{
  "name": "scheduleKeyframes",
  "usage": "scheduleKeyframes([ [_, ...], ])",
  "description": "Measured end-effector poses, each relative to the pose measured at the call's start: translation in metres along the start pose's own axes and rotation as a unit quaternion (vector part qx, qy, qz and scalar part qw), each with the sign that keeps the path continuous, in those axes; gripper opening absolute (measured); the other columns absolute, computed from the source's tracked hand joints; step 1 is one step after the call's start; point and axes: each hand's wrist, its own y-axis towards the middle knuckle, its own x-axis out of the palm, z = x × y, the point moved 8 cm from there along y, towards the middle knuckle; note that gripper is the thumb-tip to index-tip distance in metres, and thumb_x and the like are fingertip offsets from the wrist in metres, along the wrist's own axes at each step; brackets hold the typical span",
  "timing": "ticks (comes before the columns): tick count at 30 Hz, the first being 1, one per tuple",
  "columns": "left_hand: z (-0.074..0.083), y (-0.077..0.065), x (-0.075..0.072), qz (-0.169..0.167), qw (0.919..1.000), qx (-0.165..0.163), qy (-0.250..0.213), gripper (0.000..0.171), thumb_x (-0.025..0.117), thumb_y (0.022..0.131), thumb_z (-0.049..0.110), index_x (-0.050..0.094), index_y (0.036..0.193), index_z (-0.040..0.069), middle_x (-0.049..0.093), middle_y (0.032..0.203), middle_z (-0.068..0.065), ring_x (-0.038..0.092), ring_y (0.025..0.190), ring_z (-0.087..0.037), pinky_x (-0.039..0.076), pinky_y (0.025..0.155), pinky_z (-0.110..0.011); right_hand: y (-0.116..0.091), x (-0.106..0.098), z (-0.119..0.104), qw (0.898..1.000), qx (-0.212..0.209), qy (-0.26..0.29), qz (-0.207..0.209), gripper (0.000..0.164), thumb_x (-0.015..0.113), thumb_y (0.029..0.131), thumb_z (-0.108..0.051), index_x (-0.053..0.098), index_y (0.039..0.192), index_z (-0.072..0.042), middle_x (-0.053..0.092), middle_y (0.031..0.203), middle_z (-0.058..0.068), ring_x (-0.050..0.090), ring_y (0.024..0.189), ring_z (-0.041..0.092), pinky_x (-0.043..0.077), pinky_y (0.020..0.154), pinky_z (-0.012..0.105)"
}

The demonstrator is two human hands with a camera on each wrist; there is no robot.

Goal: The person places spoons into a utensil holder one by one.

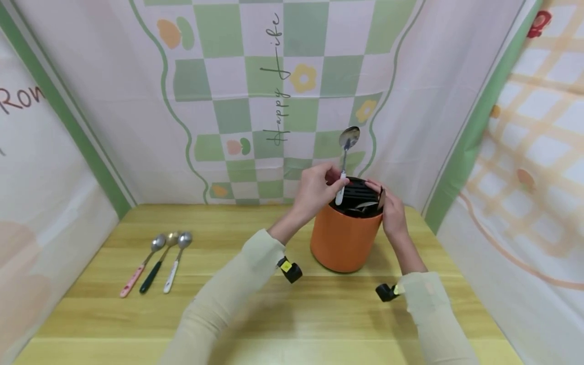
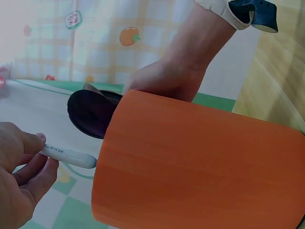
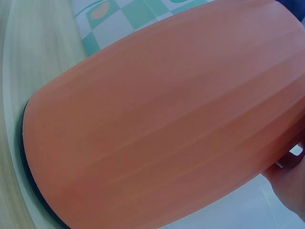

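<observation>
In the head view, my left hand (image 1: 312,191) pinches a metal spoon (image 1: 349,137) by its white handle between thumb and fingers. The spoon stands nearly upright, bowl up, with its handle end at the near rim of an orange utensil holder (image 1: 344,241). Close to that rim, the white handle (image 2: 71,156) also shows in the left wrist view. A black slotted insert (image 1: 358,191) sits in the top, and a black disc-shaped part (image 2: 90,112) projects past the rim. My right hand (image 1: 394,215) grips the upper right side of the holder, its fingers partly hidden.
Three spoons lie side by side on the wooden table (image 1: 274,324) at left: one with a pink handle (image 1: 132,280), one dark green (image 1: 150,277), one white (image 1: 171,277). Patterned cloth (image 1: 264,111) stands behind the table and along both sides.
</observation>
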Motion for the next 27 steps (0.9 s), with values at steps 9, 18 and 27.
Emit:
scheduleKeyframes([
  [9,-0.002,0.0,0.019,-0.016,0.9982,0.034,0.047,0.015,0.077,0.088,0.017,0.069,0.095,0.006,0.07,0.09,-0.006,0.068,0.079,-0.013,0.053,0.07,-0.013,-0.006,0.0,-0.02,1.0,0.008,-0.006,-0.002,0.046,0.028,0.111,-0.021,0.06,0.132,0.005,0.05,0.147,0.024,0.04,0.142,0.039,0.03,0.121,0.048],
  [18,-0.011,-0.003,0.031,-0.032,0.9969,0.037,0.061,0.014,0.076,0.088,0.012,0.066,0.095,0.006,0.072,0.09,-0.005,0.069,0.08,-0.012,0.053,0.069,-0.011,-0.007,-0.002,-0.018,1.0,0.002,-0.01,0.002,0.047,0.027,0.111,-0.023,0.061,0.132,0.003,0.052,0.146,0.02,0.041,0.142,0.037,0.03,0.12,0.052],
  [27,-0.017,-0.008,0.032,-0.054,0.9953,0.045,0.066,0.018,0.077,0.088,0.018,0.066,0.097,0.008,0.071,0.095,-0.003,0.068,0.085,-0.011,0.054,0.074,-0.012,-0.001,-0.001,-0.002,1.0,-0.006,-0.006,0.006,0.053,0.028,0.11,-0.033,0.062,0.132,0.0,0.052,0.148,0.019,0.04,0.144,0.035,0.028,0.12,0.052],
])
